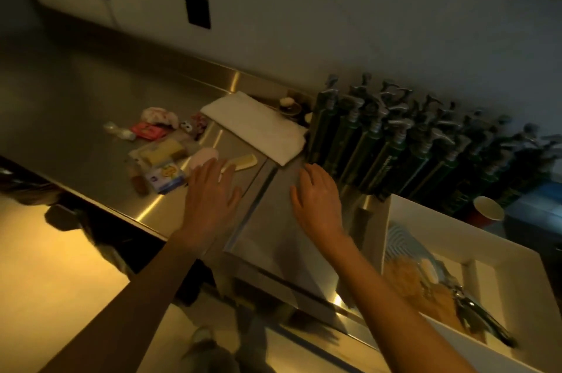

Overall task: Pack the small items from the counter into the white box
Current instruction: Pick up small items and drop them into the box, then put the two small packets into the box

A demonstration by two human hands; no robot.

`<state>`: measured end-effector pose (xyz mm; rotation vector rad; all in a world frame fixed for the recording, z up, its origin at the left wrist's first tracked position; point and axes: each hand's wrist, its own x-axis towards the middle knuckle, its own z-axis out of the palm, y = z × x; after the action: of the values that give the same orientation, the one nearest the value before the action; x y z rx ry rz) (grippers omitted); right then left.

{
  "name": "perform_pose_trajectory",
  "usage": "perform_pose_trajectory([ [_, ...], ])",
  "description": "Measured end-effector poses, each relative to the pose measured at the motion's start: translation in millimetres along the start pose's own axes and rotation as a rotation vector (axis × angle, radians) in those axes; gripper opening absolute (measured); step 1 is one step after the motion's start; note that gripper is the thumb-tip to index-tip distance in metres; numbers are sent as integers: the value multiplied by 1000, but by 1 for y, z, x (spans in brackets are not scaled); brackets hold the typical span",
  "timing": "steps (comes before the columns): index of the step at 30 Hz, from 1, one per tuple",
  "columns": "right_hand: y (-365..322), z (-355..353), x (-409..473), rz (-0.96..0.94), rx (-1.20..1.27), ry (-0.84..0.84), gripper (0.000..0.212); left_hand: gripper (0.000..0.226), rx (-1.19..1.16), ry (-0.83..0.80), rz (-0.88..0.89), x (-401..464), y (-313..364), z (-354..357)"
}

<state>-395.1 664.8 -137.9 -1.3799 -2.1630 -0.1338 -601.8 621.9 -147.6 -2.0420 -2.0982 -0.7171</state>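
White box (398,220): at the right end of the tabletop, near its front edge, top uncovered; inside lie a striped item, a blurred tan thing and a dark-handled tool.
Small items: clustered left of centre on the tabletop (76,105) — cream comb (243,162) nearest the seam, blue-and-yellow packet (168,178), yellow wrapped bar (162,152), red packet (147,130), small clear bottle (120,130), pink-and-white cloth (159,117).
Left hand (213,196): flat, fingers straight and spread, fingertips over the comb's near end; whether they touch it I cannot tell.
Right hand (319,199): fingers loosely bent, holding nothing, over bare steel between the seam and the box.
Open room: bare steel around the right hand and along the left back of the tabletop.
Back edge: folded white towel (258,126) against the wall; pump bottles (395,141) packed in the right back corner — a red cup (486,211) beside them.
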Motion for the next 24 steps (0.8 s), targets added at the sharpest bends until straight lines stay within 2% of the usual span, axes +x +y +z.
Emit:
perform_pose_trajectory([
  [3,-25,31,8,42,50,-40,33,35,-29,-16,-32,0,-33,7],
  [6,-52,67,18,74,103,-104,26,47,-47,-94,-37,4,-68,15],
  [8,-71,88,26,84,127,-134,26,47,-41,-142,-18,7,-95,26],
  [12,-101,120,43,145,153,-172,35,43,-41,-221,20,19,-141,44],
  [16,-116,149,57,181,148,-196,39,43,-94,-200,46,32,-172,53],
  [24,-128,188,53,264,237,-431,63,48,-84,-264,-24,31,-220,74],
])
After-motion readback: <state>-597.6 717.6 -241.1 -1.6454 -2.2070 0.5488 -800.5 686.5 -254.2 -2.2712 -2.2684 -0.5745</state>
